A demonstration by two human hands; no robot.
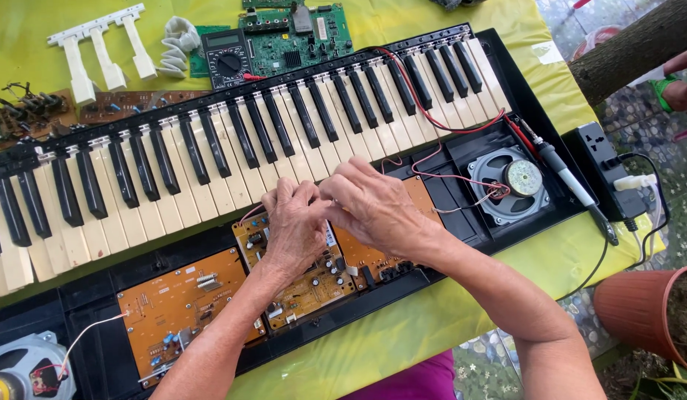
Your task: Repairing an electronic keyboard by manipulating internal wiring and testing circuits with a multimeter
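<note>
Two hands together, left hand (pixel 293 226), right hand (pixel 373 204), fingers pinched over circuit board (pixel 303 285), grip unclear

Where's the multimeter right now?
In the head view the multimeter lies at top centre on the yellow-green cloth, behind the keyboard keys, just left of the green circuit board.

Bare hands and forearms, nothing worn on them

The left hand (pixel 295 226) and right hand (pixel 373 204) carry no rings, gloves, watch or sleeves; magenta clothing (pixel 414 381) shows below
</note>
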